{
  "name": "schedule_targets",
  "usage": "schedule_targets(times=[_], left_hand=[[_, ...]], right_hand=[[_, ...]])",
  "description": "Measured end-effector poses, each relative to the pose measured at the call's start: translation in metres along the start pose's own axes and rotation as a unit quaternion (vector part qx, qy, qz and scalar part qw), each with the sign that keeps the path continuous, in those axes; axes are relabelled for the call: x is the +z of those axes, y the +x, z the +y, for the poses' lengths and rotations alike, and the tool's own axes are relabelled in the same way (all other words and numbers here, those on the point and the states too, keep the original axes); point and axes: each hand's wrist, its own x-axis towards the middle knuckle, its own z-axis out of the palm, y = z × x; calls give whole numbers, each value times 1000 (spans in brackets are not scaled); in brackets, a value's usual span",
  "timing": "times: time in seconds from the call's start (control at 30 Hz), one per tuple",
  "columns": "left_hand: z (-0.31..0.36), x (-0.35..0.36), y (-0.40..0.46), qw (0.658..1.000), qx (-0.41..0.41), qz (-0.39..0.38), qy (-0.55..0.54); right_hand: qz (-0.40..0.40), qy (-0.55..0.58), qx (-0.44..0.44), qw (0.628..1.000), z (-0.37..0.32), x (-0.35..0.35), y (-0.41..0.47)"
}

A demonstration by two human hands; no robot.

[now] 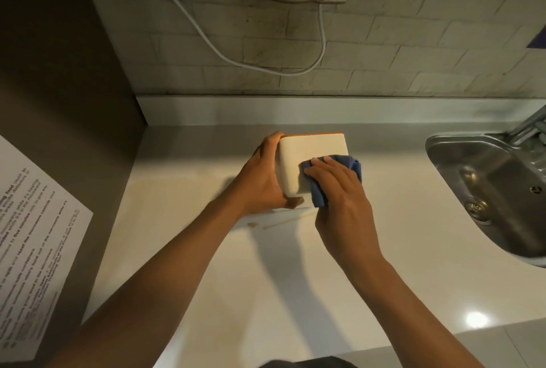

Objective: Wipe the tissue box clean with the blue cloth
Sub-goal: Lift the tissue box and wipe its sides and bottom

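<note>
A white tissue box (307, 150) with an orange far edge is tilted up off the pale counter, its broad white face turned towards me. My left hand (264, 178) grips its left side, fingers over the far corner and thumb under the near corner. My right hand (339, 190) presses a crumpled blue cloth (351, 165) flat against the box's right part, with the fingers spread over the cloth. Part of the cloth hangs down below the box's near right corner.
A steel sink (484, 187) with a drain and a tap sits at the right. A thin wooden stick (288, 220) lies on the counter (266, 293) just in front of the box. A dark cabinet side with a printed notice (32, 249) stands on the left. A white cable (322, 36) hangs on the tiled wall.
</note>
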Motion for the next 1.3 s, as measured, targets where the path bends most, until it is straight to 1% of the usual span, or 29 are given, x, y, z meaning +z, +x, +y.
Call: schedule_targets(times=[0.13, 0.23, 0.33, 0.43, 0.53, 0.6, 0.67, 0.77, 0.83, 0.9, 0.97, 1.07, 1.2, 1.3], left_hand=[[1, 2, 0, 1000, -6, 14, 13], [1, 0, 2, 1000, -15, 14, 0], [2, -2, 0, 1000, -13, 4, -13], [3, 1, -3, 1000, -11, 0, -8], [7, 3, -6, 1000, -12, 21, 8], [8, 4, -6, 1000, -17, 24, 5], [7, 3, -5, 1000, -15, 14, -5], [4, 2, -6, 1000, -9, 2, -14], [5, 3, -8, 1000, -18, 0, -10], [6, 5, -9, 1000, -25, 10, -6], [8, 6, -10, 1000, -18, 19, 3], [8, 5, -10, 1000, -5, 18, 11], [8, 4, -11, 1000, 2, 1, 13], [12, 5, -14, 1000, -3, 8, 4]], right_hand=[[21, -8, 43, 999, 14, 0, 14], [33, 10, 42, 999, 0, 6, 25], [1, 19, 18, 1000, -13, 4, 11], [-21, 16, 5, 1000, -5, -6, -13], [3, 10, 48, 999, 10, -8, -4], [18, 7, 76, 997, 9, -3, 9], [26, 19, 63, 997, -4, 1, 14], [0, 37, 19, 999, -21, 1, -7], [-15, 34, 7, 999, -19, -4, -26], [-9, 27, 13, 1000, -8, -10, -36], [15, 22, 38, 999, 4, -12, -30], [32, 26, 72, 997, -1, -4, -12], [-1, 44, 28, 999, -25, 3, -22], [-11, 33, 9, 999, -17, -4, -36]])
